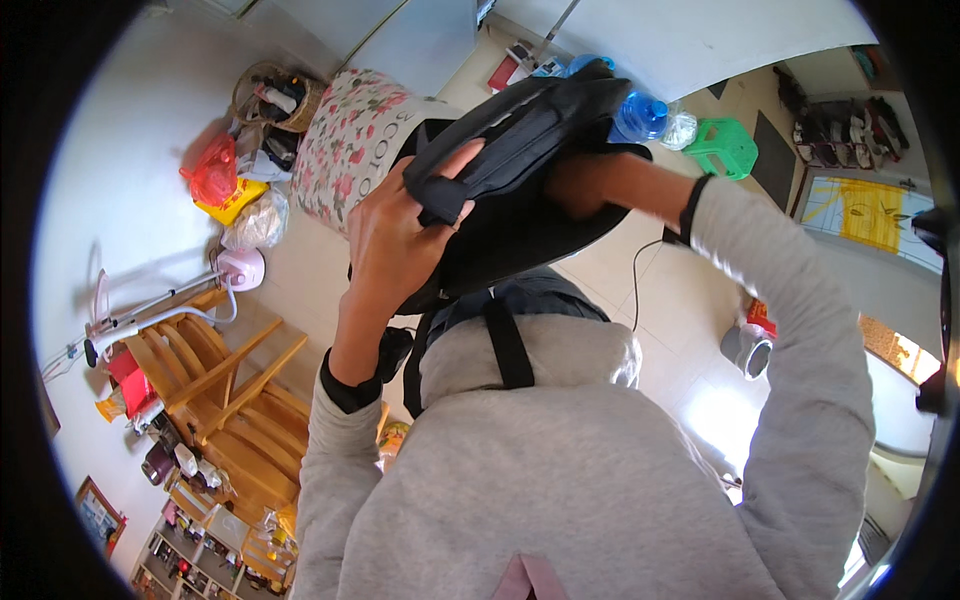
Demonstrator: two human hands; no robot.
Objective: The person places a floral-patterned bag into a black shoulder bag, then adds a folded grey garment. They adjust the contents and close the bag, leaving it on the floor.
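Before my waist is an open black bag [495, 247], its dark inside facing up. My left hand [397, 232] grips the bag's upper flap at its left end, fingers wrapped over the padded black edge and a short black tab. My right hand [581, 184] reaches into the bag from the right; it is blurred, its fingertips are hidden in the dark inside, and I cannot tell whether it holds anything. A floral fabric bundle [341, 150] lies just beyond the bag on the left.
Wooden chairs [247, 427] and a pink garment steamer [241, 268] stand at the left. A wicker basket [304, 112] and plastic bags [214, 176] are by the wall. Further right are a blue water bottle [637, 116], a green stool [724, 146] and a bin [746, 352].
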